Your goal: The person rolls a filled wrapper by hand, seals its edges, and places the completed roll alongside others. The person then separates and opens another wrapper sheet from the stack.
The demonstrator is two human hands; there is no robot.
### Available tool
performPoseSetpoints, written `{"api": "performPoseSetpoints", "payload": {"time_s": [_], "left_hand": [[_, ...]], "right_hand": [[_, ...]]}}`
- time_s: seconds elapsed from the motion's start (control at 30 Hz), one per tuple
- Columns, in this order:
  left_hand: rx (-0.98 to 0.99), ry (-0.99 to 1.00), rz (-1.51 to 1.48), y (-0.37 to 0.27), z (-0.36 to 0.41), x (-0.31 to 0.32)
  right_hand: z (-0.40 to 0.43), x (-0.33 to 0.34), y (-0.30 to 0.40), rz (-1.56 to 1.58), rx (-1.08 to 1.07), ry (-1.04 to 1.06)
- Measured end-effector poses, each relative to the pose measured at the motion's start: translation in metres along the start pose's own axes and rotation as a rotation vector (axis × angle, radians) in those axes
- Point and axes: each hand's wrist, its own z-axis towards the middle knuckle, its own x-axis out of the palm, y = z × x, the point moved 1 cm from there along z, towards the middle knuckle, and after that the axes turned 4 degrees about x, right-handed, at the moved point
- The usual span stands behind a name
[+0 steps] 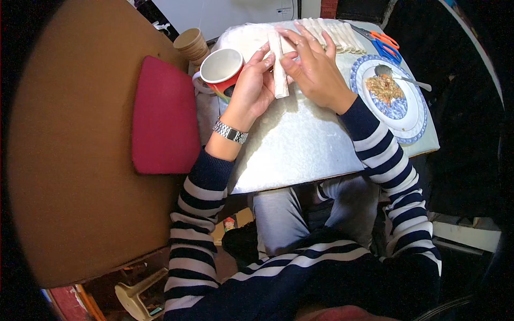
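My left hand (pixel 257 80) holds a slim, pale rolled wrapper (pixel 279 74) upright above the table, between thumb and fingers. On the roll's other side is my right hand (pixel 315 68), its thumb against the side and its index fingertip by the top end; the other fingers are spread. Behind my hands lies a pile of thin white wrapper sheets (pixel 245 36), partly hidden. Several finished rolls (pixel 341 38) lie in a row at the table's back. To the right, a blue-rimmed plate (pixel 419 120) carries minced filling (pixel 383 88) and a metal spoon (pixel 417 82).
A large red mug (pixel 223 66) stands close by my left wrist, with stacked paper cups (pixel 190 42) behind it. Scissors (pixel 387 46) with orange and blue handles lie beyond the plate. The pale tabletop (pixel 301 156) ends before my lap. A red cushioned panel (pixel 166 116) stands left.
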Motion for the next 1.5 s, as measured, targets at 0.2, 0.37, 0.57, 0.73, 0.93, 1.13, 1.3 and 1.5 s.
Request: {"api": "performPoseSetpoints", "payload": {"time_s": [0.2,0.37,0.57,0.73,0.93,1.13,1.3,1.5], "left_hand": [[0.045,-0.051,0.101,0.004,-0.004,0.005],[0.025,-0.083,0.147,0.004,-0.007,0.009],[0.014,-0.054,0.155,0.001,-0.009,0.01],[0.01,-0.047,0.078,0.0,-0.005,0.007],[0.04,-0.143,0.031,0.001,-0.004,0.008],[0.051,-0.032,0.01,-0.003,-0.004,0.008],[0.116,-0.023,-0.044,-0.002,-0.002,0.007],[0.116,0.039,-0.118,-0.002,-0.002,0.007]], "right_hand": [[-0.002,0.001,0.008,-0.062,-0.096,0.017],[-0.003,0.005,0.002,-0.106,-0.064,0.019],[-0.003,0.006,-0.002,-0.055,-0.002,-0.006],[-0.002,0.003,-0.003,-0.015,0.042,-0.021],[0.001,-0.001,0.006,0.001,-0.07,0.031],[0.0,-0.004,0.005,-0.008,-0.026,-0.007],[0.001,-0.009,0.013,-0.053,-0.1,-0.003],[0.0,-0.009,0.011,-0.021,-0.037,-0.044]]}}
